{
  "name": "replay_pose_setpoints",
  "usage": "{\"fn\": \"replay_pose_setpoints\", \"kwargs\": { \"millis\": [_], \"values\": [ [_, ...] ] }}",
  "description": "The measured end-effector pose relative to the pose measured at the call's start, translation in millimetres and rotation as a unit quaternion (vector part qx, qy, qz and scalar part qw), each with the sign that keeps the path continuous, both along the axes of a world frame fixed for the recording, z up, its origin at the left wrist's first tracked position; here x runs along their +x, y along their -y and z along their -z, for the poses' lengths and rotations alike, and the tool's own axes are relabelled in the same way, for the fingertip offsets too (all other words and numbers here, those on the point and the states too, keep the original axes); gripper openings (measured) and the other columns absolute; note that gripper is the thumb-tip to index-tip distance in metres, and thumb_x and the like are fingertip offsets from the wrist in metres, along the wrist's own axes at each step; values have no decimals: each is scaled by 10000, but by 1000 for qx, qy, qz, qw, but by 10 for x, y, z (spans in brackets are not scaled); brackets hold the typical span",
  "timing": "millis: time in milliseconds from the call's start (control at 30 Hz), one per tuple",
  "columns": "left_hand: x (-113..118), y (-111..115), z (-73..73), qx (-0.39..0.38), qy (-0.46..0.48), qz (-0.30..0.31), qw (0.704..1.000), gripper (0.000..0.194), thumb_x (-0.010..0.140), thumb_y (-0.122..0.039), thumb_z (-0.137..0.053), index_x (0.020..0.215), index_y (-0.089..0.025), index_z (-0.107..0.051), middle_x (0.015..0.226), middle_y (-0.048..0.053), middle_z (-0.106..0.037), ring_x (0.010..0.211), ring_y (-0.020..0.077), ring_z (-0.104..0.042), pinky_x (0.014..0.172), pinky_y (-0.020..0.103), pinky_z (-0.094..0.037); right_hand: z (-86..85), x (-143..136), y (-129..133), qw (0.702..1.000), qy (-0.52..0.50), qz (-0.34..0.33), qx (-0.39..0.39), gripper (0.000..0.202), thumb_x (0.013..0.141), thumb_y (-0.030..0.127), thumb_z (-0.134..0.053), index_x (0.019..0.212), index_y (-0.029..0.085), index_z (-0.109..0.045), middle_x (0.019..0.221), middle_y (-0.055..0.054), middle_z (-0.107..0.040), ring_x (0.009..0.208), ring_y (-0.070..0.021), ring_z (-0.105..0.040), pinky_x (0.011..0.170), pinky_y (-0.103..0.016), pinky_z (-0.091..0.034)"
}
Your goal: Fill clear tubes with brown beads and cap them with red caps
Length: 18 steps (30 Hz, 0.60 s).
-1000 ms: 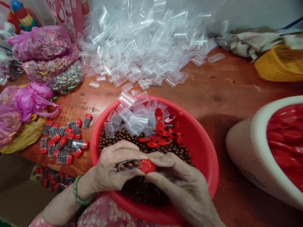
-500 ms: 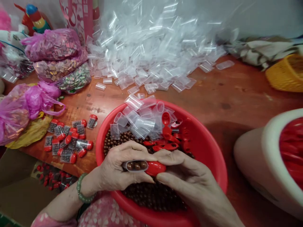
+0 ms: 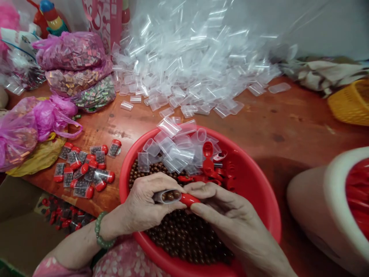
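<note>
My left hand (image 3: 150, 200) is closed around a clear plastic case (image 3: 171, 196) whose open end shows brown balls inside. A shiny red cap (image 3: 189, 200) is pinched between the fingertips of my right hand (image 3: 227, 215), right beside the case's open end. Both hands are above a red basin (image 3: 259, 192). Many brown balls (image 3: 187, 234) lie in the basin, with a heap of clear empty cases (image 3: 175, 148) at its back and open red caps (image 3: 208, 154) beside them.
Filled cases with red caps (image 3: 83, 173) lie on the table (image 3: 288, 127) at the left, above a cardboard box (image 3: 17, 207). Pink bags (image 3: 72, 54) stand behind. Loose clear cases (image 3: 196, 69) are piled at the back. On the right are a white bucket (image 3: 314, 192) and a yellow basket (image 3: 348, 102).
The red cap has tilted and turned narrower in my right fingers, and the case in my left hand has tilted slightly. The whole view has shifted a little.
</note>
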<state>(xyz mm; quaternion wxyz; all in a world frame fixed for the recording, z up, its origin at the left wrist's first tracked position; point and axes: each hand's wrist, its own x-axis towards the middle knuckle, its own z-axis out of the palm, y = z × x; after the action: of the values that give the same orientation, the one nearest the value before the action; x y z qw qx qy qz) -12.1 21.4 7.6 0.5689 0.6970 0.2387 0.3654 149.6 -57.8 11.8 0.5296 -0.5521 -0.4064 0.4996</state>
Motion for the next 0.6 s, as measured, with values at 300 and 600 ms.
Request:
{"fn": "replay_pose_setpoints", "kwargs": {
  "millis": [300,600],
  "values": [
    [-22,10,-33,-135,-53,16,989,160,757,-211,-739,869,-99,-715,818,53,-685,742,118,-612,714,203,-470,-153,75,31,958,264,38,103,228,878,157,-589,1022,301,-691,940,5,-730,851,-157,-696,781,-253,-571],
    [-21,28,-27,-237,-61,81,966,146,736,-221,-720,825,-108,-696,646,-29,-556,568,64,-468,553,174,-381,-393,129,-231,864,404,-143,262,241,885,103,-557,1081,223,-627,929,-37,-691,815,-126,-694,709,-169,-566]
  ]
}}
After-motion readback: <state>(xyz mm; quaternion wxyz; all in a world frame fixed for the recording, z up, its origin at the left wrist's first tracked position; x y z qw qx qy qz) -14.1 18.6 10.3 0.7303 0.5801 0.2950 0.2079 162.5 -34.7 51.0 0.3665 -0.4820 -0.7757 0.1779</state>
